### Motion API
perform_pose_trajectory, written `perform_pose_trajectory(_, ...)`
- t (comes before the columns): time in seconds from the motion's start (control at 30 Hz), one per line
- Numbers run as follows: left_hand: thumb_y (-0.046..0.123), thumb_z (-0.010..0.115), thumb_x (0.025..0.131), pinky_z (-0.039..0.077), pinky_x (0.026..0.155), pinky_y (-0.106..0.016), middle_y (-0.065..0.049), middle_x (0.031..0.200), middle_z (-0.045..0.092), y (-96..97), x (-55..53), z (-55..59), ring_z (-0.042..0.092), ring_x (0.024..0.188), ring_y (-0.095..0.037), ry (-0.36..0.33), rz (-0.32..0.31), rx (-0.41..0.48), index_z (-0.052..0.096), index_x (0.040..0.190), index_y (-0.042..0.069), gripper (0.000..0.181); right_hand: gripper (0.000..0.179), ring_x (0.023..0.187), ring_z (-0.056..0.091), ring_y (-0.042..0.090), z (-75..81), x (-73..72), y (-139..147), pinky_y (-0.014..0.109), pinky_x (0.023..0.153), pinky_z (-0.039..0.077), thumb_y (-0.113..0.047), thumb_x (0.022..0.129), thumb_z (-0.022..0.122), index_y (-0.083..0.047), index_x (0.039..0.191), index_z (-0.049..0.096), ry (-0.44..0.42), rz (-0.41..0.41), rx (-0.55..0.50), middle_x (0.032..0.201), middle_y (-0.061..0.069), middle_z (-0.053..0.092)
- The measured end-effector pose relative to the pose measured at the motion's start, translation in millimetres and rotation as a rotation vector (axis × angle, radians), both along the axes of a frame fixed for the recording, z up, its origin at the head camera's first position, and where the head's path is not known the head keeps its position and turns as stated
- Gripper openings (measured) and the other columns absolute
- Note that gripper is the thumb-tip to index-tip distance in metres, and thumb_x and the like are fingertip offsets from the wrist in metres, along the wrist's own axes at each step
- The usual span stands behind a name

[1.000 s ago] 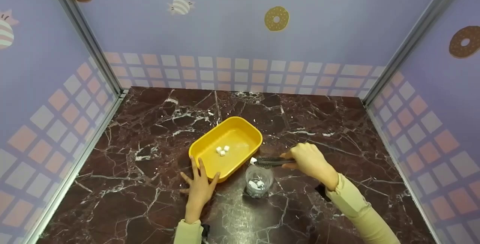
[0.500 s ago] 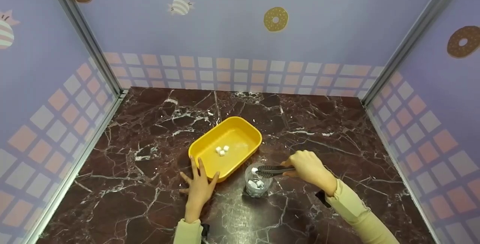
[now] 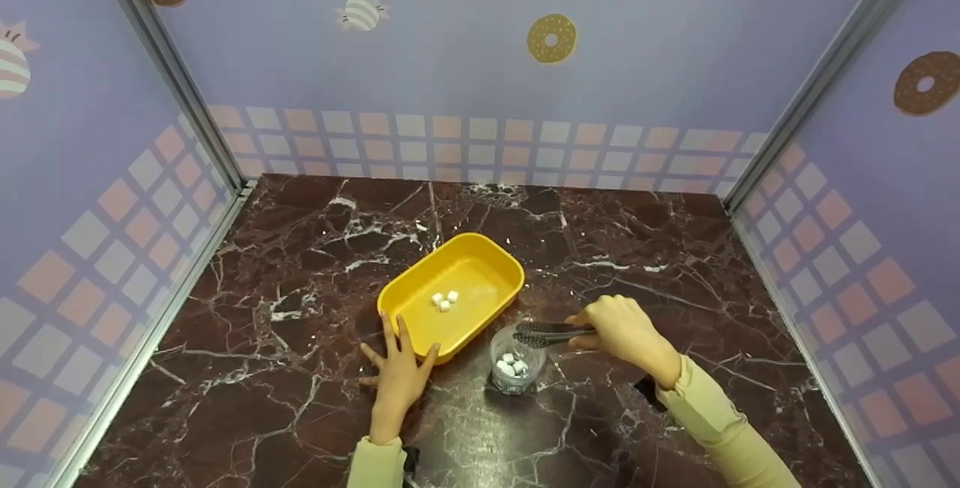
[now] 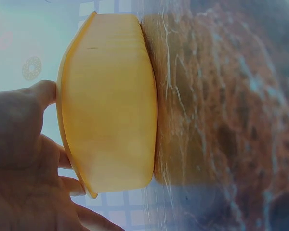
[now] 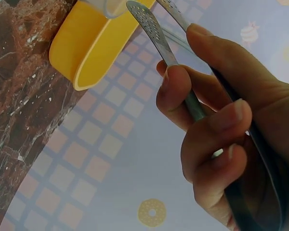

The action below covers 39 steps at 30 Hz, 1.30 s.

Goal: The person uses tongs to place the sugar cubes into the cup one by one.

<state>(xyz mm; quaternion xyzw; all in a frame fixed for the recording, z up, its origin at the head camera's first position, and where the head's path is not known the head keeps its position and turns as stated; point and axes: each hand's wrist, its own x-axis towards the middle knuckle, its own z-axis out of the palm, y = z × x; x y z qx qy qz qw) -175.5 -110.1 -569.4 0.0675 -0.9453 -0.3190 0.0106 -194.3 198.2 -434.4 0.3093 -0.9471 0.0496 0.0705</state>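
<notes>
My right hand (image 3: 621, 330) holds metal tongs (image 3: 555, 332) with perforated tips, its fingers curled round both arms in the right wrist view. The tips are apart above a clear cup (image 3: 517, 379), with nothing between them. Several small white cubes (image 3: 513, 366) lie inside the cup. To its left is a yellow rectangular tray (image 3: 487, 285), in which three more white cubes (image 3: 445, 302) sit near the middle. My left hand (image 3: 400, 383) rests with spread fingers on the tray's near left rim; the left wrist view shows the thumb (image 4: 47, 92) touching that rim.
The dark red marbled tabletop (image 3: 315, 413) carries tiny white specks. Purple patterned panels (image 3: 465, 37) stand at the back and both sides, joined by grey metal posts (image 3: 817, 82).
The tongs first held a white cube at the cup's far edge, then moved over the cup. They have parted, and the cube is among those in the cup. My left hand stays put.
</notes>
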Motion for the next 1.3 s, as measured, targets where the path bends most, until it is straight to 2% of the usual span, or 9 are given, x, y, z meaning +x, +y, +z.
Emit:
perform_pose_trajectory(0.13,0.052,0.046,0.086,0.007,0.073,-0.083,-0.013,0.150,-0.011,0.2,-0.7,-0.2,-0.007,0.121,-0.065,0.004,0.004,0.001,0.010,0.144,0.006,0.082,0.026,0.047,0.055,0.012,4.3,-1.9,0,0.026,0.039,0.036,-0.037,0.066,0.074,-0.020,0.085,0.075,0.015,-0.021,-0.002,0.077,-0.002,0.072)
perform_pose_trajectory(0.27,0.052,0.046,0.086,0.007,0.074,-0.083,-0.013,0.151,-0.010,0.2,-0.6,0.2,-0.007,0.121,-0.065,0.003,0.004,0.000,0.010,0.144,0.007,0.082,0.027,0.045,0.052,0.010,7.7,-3.3,1,0.025,0.038,0.033,-0.037,0.066,0.074,-0.019,0.087,0.074,0.017,-0.032,-0.003,0.078,-0.001,0.072)
perform_pose_trajectory(0.4,0.052,0.046,0.086,0.007,0.074,-0.083,-0.013,0.151,-0.010,0.3,-0.3,0.7,-0.006,0.121,-0.065,0.001,0.002,0.002,0.011,0.144,0.007,0.082,0.028,0.042,0.046,0.006,11.3,-4.5,1,0.022,0.037,0.029,-0.037,0.067,0.073,-0.019,0.089,0.074,0.008,-0.040,-0.014,0.081,0.000,0.072)
perform_pose_trajectory(0.57,0.053,0.046,0.086,0.007,0.074,-0.083,-0.013,0.150,-0.010,0.6,-0.2,1.1,-0.006,0.121,-0.065,0.000,-0.004,0.002,0.011,0.144,0.006,0.082,0.029,0.041,0.038,0.004,16.0,-6.4,2,0.021,0.037,0.026,-0.035,0.066,0.074,-0.019,0.090,0.074,0.013,-0.036,-0.034,0.075,0.001,0.071)
perform_pose_trajectory(0.73,0.052,0.046,0.086,0.006,0.074,-0.083,-0.014,0.150,-0.009,0.3,0.4,1.6,-0.007,0.120,-0.066,0.009,-0.007,0.014,0.011,0.144,0.006,0.082,0.027,0.043,0.046,0.006,19.6,-9.6,2,0.022,0.037,0.029,-0.034,0.066,0.075,-0.021,0.090,0.074,0.033,-0.029,-0.060,0.068,-0.002,0.070)
perform_pose_trajectory(1.03,0.052,0.047,0.086,0.007,0.074,-0.083,-0.014,0.151,-0.008,0.5,0.7,2.2,-0.006,0.121,-0.065,0.012,0.003,0.006,0.012,0.144,0.006,0.082,0.034,0.041,0.039,0.006,25.2,-23.6,-2,0.023,0.037,0.029,-0.037,0.066,0.074,-0.021,0.096,0.072,0.018,-0.089,-0.088,0.073,0.003,0.071)
perform_pose_trajectory(1.2,0.052,0.047,0.086,0.008,0.075,-0.083,-0.014,0.151,-0.007,0.5,1.1,2.0,-0.005,0.121,-0.065,0.013,0.006,0.006,0.012,0.144,0.006,0.082,0.035,0.040,0.037,0.005,25.3,-34.4,-4,0.021,0.037,0.025,-0.037,0.066,0.074,-0.020,0.097,0.072,0.002,-0.099,-0.106,0.079,0.004,0.071)
perform_pose_trajectory(1.3,0.052,0.047,0.086,0.008,0.075,-0.083,-0.014,0.151,-0.008,0.3,1.1,1.9,-0.005,0.121,-0.065,0.015,0.007,0.009,0.012,0.144,0.006,0.082,0.036,0.041,0.040,0.007,26.4,-40.9,-5,0.022,0.038,0.027,-0.039,0.065,0.074,-0.020,0.096,0.072,0.006,-0.105,-0.102,0.079,0.005,0.071)
